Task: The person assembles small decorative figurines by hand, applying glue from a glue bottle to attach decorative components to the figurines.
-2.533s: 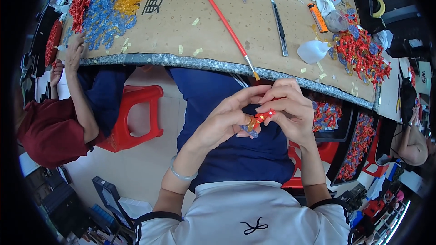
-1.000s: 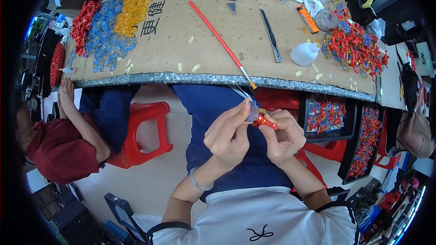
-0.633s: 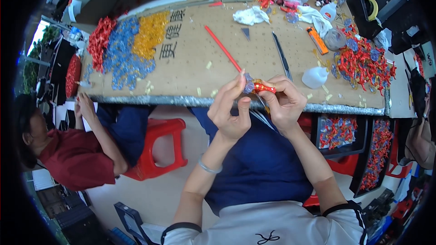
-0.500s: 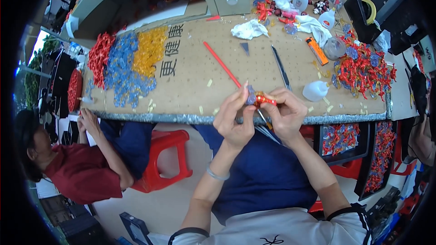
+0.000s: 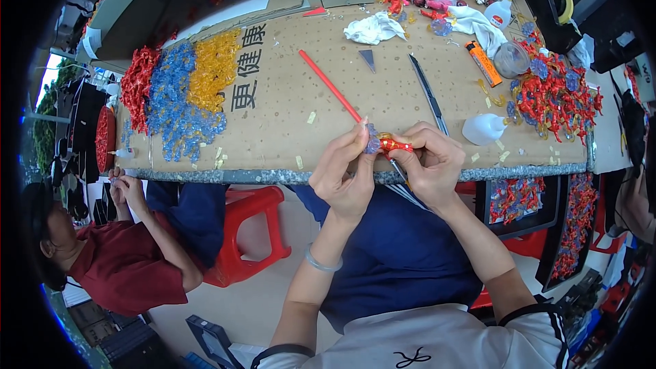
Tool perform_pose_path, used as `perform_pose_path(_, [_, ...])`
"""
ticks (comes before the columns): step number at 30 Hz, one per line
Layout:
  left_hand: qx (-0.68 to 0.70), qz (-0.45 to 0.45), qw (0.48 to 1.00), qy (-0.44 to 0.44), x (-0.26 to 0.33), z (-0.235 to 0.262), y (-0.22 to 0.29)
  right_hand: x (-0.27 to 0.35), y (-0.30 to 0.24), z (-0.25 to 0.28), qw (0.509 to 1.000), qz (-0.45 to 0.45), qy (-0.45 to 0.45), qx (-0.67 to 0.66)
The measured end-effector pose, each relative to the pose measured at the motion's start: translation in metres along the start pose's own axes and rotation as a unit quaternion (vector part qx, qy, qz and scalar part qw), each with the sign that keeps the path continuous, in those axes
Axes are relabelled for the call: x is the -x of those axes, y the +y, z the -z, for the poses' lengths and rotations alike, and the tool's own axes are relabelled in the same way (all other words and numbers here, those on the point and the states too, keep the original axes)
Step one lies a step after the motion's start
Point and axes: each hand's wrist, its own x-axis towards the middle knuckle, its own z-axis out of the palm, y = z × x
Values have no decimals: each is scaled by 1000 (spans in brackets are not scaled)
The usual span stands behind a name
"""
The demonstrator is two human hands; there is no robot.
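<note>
Both my hands meet just above the front edge of the cardboard-covered table [image 5: 273, 143]. Between the thumb and fingers of my left hand [image 5: 344, 178] is a small translucent bluish-purple plastic piece [image 5: 372, 138]. My right hand [image 5: 435, 169] pinches a glossy red and gold figure [image 5: 392, 143], its end pressed against the purple piece. Whether the two are joined I cannot tell. A thin dark rod [image 5: 398, 169] shows below the fingers, partly hidden by my right hand. Beyond my left hand lies a red stick [image 5: 329, 86]; a box cutter [image 5: 428, 93] lies beyond my right.
Red [image 5: 140, 85], blue [image 5: 179, 109] and yellow [image 5: 216, 68] piles of pieces lie at left. At right are a white squeeze bottle [image 5: 484, 129], an orange marker-like tube [image 5: 483, 64] and a mixed pile [image 5: 557, 99]. Another person [image 5: 130, 253] sits at left beside a red stool [image 5: 256, 232].
The view has shifted slightly, so the tabletop sits a little differently. My hands stay together on the same pieces, with my fingers slightly moved. The person at left has lowered their hands a little.
</note>
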Motion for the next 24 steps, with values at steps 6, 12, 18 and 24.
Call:
perform_pose_path(6, [22,-7,1000,13,3,-2,-4,1,-2,0,1000,3,9,-11])
perform_pose_path(12, [15,0,1000,3,4,-2,-2,1,-2,3,1000,17,-2,24])
perform_pose_path(18, [1,2,1000,-1,3,-1,-1,-2,-6,1,1000,13,2,-6])
perform_pose_path(24, [2,13,1000,-2,3,-1,0,0,-3,0,1000,0,9,-9])
